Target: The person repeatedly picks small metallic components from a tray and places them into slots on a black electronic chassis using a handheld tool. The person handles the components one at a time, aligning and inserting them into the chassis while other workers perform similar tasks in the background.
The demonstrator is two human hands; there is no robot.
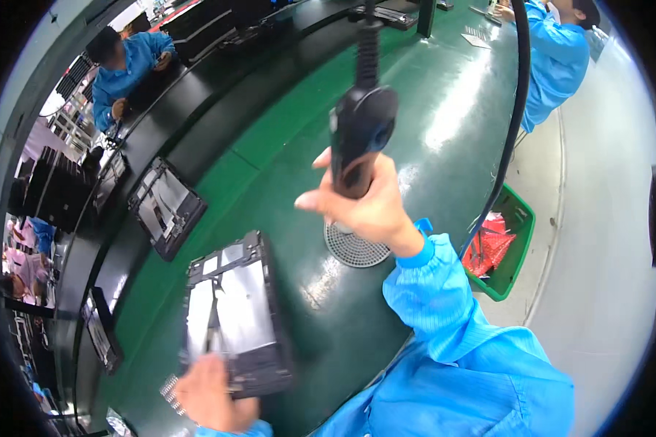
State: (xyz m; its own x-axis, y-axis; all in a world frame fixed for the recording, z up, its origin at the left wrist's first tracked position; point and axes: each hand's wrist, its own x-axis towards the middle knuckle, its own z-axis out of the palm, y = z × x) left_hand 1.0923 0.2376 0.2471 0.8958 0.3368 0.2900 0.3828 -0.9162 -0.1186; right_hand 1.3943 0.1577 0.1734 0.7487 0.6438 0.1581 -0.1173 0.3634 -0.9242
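A black electric screwdriver [357, 138] hangs upright from a coiled cord, with my right hand [375, 204] closed round its lower body. Its tip is hidden by my hand. On the green worktop to the left lies an opened tablet-like device [244, 298], its silvery inner plates and dark frame facing up. My left hand [215, 397] is at the device's near left corner and overlaps its edge. Blur smears those fingers, so their grip is unclear. A round grey disc [357, 247] with a dotted surface sits below my right hand, partly covered by it.
Similar opened devices [168, 207] lie on the dark conveyor track [189, 109] to the left. A green bin [521, 269] with red packaging stands right of the worktop, near a dangling black cable [516, 109]. Co-workers in blue [557, 58] work at the far right and far left.
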